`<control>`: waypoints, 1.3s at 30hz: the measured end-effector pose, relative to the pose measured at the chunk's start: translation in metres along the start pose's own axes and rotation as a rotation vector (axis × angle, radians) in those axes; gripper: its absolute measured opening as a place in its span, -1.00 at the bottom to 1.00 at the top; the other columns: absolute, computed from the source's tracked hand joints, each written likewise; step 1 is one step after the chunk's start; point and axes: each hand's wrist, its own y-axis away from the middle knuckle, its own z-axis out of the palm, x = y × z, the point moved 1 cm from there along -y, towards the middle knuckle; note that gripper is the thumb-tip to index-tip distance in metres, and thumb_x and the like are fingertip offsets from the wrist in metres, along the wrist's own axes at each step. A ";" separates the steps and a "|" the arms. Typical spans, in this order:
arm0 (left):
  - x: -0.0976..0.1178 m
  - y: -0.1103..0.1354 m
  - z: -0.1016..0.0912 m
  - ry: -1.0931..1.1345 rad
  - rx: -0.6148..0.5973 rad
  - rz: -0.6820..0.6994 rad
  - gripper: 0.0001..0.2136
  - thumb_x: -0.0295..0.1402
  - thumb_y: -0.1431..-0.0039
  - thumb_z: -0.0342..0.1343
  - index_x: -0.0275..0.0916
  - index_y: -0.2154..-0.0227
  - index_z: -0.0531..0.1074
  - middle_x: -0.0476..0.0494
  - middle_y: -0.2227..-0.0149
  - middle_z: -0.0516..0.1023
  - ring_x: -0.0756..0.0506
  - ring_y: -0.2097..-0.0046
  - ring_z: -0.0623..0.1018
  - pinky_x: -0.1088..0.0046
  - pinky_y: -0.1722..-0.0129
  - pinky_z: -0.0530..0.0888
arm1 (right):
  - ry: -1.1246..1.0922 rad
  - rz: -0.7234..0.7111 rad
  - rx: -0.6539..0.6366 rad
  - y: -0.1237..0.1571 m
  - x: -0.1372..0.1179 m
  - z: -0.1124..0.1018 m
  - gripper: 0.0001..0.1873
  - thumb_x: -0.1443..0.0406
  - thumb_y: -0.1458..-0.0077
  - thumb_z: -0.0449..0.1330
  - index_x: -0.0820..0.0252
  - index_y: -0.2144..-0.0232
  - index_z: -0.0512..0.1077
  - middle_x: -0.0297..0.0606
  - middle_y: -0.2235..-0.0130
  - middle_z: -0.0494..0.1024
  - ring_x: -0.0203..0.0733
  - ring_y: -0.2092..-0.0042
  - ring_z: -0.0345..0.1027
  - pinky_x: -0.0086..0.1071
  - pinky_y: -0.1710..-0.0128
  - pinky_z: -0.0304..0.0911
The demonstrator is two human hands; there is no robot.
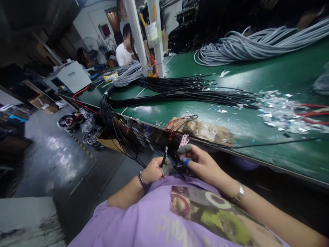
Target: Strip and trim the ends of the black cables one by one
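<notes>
My left hand [157,168] is closed around a black cable [163,160] whose short end points up, with a pale tip. Close beside it, my right hand [196,160] has its fingers curled together. Grey coverings wrap some fingertips, and a blue band circles one right finger. Just above the right fingertips shows a small pink looped piece [184,140]; whether the hand holds it I cannot tell. Both hands are in front of my body, below the table edge. The cable's lower run is hidden behind the hands.
On the green table [180,113] lie black cable bundles [159,97], a grey cable coil [246,46] and scattered foil scraps [279,109]. A taped wooden block [213,132] sits at the near edge. Black cables hang over that edge. A person [123,51] sits beyond the white posts.
</notes>
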 end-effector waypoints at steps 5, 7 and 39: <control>-0.005 -0.002 -0.004 0.051 0.031 -0.022 -0.50 0.12 0.18 0.22 -0.24 0.62 0.23 0.14 0.76 0.23 0.14 0.74 0.11 0.60 0.75 0.04 | -0.049 0.089 0.045 0.004 0.007 -0.006 -0.78 0.12 0.03 0.22 0.12 0.39 0.35 -0.33 0.45 0.45 -0.25 0.45 0.33 -0.37 0.46 0.34; -0.007 -0.003 -0.005 0.071 0.027 -0.016 -0.49 0.14 0.19 0.21 -0.24 0.62 0.22 0.15 0.77 0.21 0.14 0.74 0.10 0.59 0.74 0.04 | -0.048 0.094 0.023 0.005 0.010 -0.005 -0.74 0.10 0.04 0.24 0.13 0.37 0.37 -0.30 0.41 0.50 -0.21 0.39 0.38 -0.34 0.38 0.36; -0.005 -0.006 -0.001 0.021 -0.097 0.125 -0.52 0.02 0.26 0.34 -0.29 0.64 0.27 0.13 0.75 0.24 0.15 0.69 0.17 0.61 0.67 0.14 | -0.344 0.427 -0.073 0.004 0.030 0.011 -0.69 0.19 0.23 0.34 0.16 0.48 0.30 -0.55 0.65 0.27 -0.47 0.68 0.01 -0.54 0.74 -0.08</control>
